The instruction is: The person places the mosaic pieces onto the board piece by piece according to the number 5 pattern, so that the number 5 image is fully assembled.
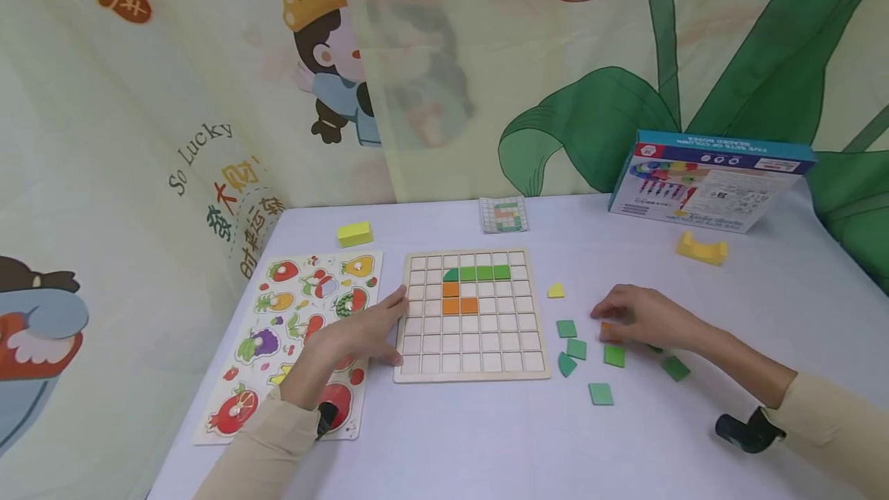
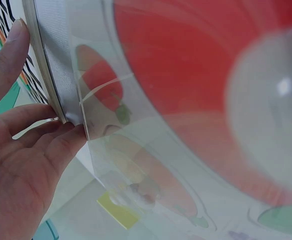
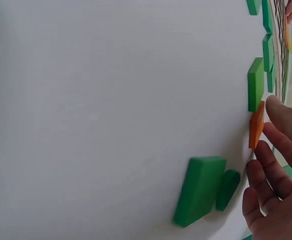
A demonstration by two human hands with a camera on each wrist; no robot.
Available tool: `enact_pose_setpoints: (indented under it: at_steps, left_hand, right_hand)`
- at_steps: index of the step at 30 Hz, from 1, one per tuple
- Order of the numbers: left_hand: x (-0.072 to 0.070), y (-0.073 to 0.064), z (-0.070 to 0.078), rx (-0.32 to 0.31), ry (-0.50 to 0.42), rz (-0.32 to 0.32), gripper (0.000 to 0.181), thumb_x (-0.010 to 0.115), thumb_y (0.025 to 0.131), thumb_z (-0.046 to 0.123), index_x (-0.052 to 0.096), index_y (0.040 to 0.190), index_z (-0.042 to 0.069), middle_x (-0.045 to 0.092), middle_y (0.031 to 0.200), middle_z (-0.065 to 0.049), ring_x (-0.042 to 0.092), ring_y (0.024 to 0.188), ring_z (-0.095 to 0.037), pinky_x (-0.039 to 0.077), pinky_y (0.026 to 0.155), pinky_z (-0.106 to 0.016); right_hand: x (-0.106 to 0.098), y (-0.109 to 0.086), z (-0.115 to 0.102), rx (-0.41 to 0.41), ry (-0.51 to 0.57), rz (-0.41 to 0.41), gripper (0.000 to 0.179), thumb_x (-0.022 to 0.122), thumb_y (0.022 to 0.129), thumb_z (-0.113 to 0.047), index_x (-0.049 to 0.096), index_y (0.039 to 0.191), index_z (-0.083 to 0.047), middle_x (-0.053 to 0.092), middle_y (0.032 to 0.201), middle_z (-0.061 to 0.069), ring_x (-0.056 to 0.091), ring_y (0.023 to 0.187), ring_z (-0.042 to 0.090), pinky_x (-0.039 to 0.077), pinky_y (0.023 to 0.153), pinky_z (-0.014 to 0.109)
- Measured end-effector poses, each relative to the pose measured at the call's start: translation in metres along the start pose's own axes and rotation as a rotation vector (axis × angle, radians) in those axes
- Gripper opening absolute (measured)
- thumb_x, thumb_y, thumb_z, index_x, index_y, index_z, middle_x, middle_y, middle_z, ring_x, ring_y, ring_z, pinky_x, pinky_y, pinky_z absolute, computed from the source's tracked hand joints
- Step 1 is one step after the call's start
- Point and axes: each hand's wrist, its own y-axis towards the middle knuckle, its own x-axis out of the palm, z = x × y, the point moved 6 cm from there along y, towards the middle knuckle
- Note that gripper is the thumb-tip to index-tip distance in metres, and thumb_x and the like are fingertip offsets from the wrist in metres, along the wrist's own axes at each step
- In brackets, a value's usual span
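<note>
My left hand rests against the left edge of the wooden grid board, thumb and fingers spread along its frame. In the left wrist view the fingertips touch that edge. On the board sit several green tiles in a row and a few orange square tiles. To the right of the board, my right hand pinches an orange square tile at the tabletop between thumb and finger. A light green square tile lies just beside it.
Loose green tiles and a yellow piece lie right of the board. A fruit picture board sits left, with a yellow block behind it. At the back are a pattern card, a box and a yellow stand.
</note>
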Motion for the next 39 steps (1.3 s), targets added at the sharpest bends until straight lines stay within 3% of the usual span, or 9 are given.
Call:
enact_pose_setpoints:
  at_steps: [8,17,22,29,39]
  left_hand:
    - [0.000,0.000,-0.002,-0.004,0.001,0.006,0.092,0.080,0.079,0.018,0.026,0.154,0.009,0.007,0.165,-0.003,0.028,0.146,-0.027,0.042,0.107,-0.040]
    - [0.000,-0.001,-0.002,-0.021,0.011,-0.003,0.092,0.080,0.080,0.020,0.026,0.154,0.011,0.006,0.165,-0.002,0.034,0.143,-0.027,0.045,0.101,-0.037]
    - [0.000,0.000,-0.002,-0.026,0.010,-0.008,0.092,0.080,0.080,0.020,0.026,0.154,0.011,0.005,0.165,-0.001,0.034,0.143,-0.026,0.045,0.102,-0.037]
    - [0.000,0.001,0.000,-0.036,0.016,-0.012,0.092,0.080,0.080,0.020,0.026,0.154,0.013,0.006,0.165,0.000,0.034,0.143,-0.026,0.046,0.101,-0.037]
    - [0.000,0.000,-0.001,-0.031,0.015,-0.007,0.091,0.080,0.080,0.021,0.027,0.154,0.013,0.005,0.165,0.000,0.027,0.147,-0.025,0.042,0.107,-0.040]
  right_hand:
    - [-0.002,-0.014,0.008,-0.017,-0.019,0.050,0.031,0.080,0.078,-0.031,0.074,0.106,-0.018,0.066,0.102,-0.001,0.057,0.098,0.021,0.052,0.088,0.047]
    - [-0.002,-0.017,0.011,-0.014,-0.029,0.078,0.029,0.080,0.078,-0.025,0.075,0.105,-0.018,0.065,0.101,-0.001,0.056,0.094,0.018,0.053,0.078,0.032]
    - [-0.003,-0.015,0.008,-0.018,-0.040,0.099,0.028,0.080,0.078,-0.022,0.074,0.105,-0.017,0.066,0.099,-0.002,0.057,0.095,0.018,0.053,0.082,0.037]
    - [-0.005,0.002,-0.006,-0.060,-0.040,0.111,0.027,0.080,0.079,-0.020,0.075,0.104,-0.013,0.067,0.097,0.000,0.058,0.094,0.019,0.055,0.083,0.041]
    - [0.005,0.046,-0.061,-0.135,0.017,0.079,0.026,0.077,0.082,-0.021,0.075,0.106,-0.011,0.067,0.099,0.001,0.056,0.093,0.018,0.051,0.084,0.037]
